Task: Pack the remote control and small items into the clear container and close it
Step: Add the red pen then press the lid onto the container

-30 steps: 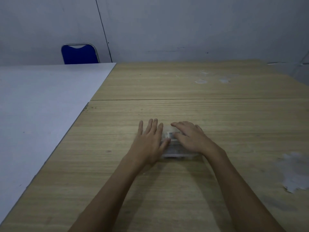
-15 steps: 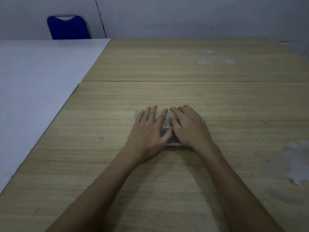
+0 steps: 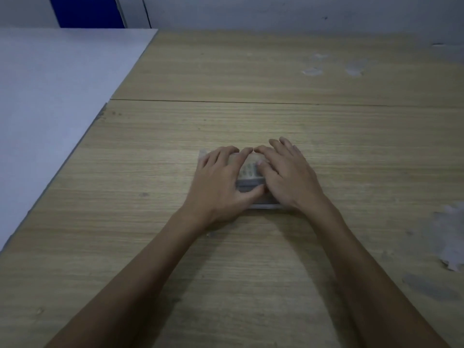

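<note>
A clear container [image 3: 251, 183] lies flat on the wooden table [image 3: 251, 126], mostly covered by both hands. Through its lid, in the gap between the hands, I see a pale remote control [image 3: 248, 169] with rows of buttons. My left hand [image 3: 221, 182] lies palm down on the container's left half, thumb stretched along its near edge. My right hand [image 3: 286, 177] presses flat on the right half, fingertips meeting the left hand's at the far edge. The small items are hidden.
A white table [image 3: 55, 96] adjoins the wooden one on the left. A blue chair [image 3: 85, 11] stands behind it against the grey wall. Worn pale patches mark the wood at the far right [image 3: 452, 242] and far centre-right [image 3: 313, 70].
Both hands have closed in over the container, the left sliding onto its left half. The camera has tilted down, so the chair and wall have risen in view.
</note>
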